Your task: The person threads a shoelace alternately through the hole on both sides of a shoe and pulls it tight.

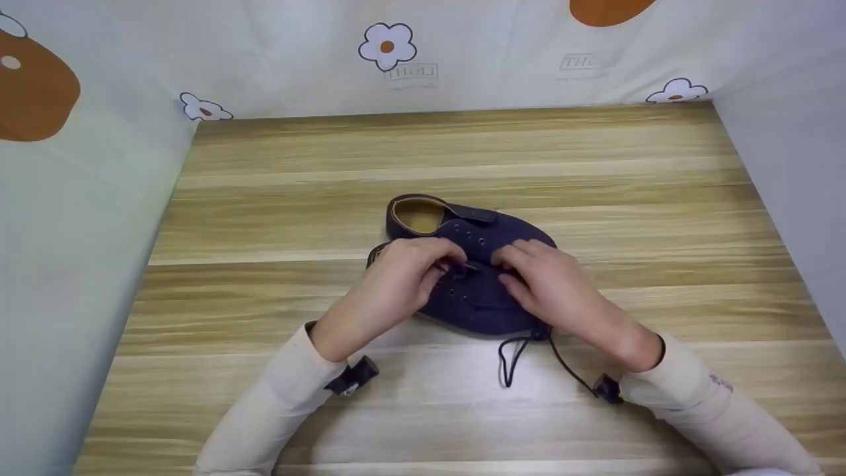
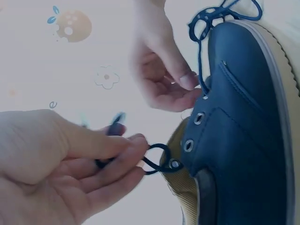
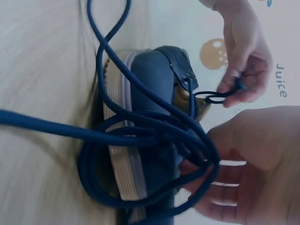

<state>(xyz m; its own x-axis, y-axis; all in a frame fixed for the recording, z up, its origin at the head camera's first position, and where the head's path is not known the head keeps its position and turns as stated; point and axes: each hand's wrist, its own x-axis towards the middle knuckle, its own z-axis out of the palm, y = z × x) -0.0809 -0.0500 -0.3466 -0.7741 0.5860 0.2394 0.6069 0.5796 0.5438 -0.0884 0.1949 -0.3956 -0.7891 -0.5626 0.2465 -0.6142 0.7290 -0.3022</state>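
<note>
Your left hand (image 1: 396,281) tightly pinches the dark-blue cord lace (image 2: 161,168) of the near navy low-top shoe (image 1: 479,317). Your right hand (image 1: 558,281) half-curls toward its right end; whether it holds lace, I cannot tell.

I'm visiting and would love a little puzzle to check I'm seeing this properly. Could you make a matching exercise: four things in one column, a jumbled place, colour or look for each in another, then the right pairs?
Things:
1. left grip
2. right grip
3. far shoe
4. tabletop

Descriptions:
A. wood-grained
B. toward the toe of the near shoe
C. dark blue
D. toward the heel of the near shoe, pinching a lace

Pairs: 1-D, 2-B, 3-C, 4-A
</note>
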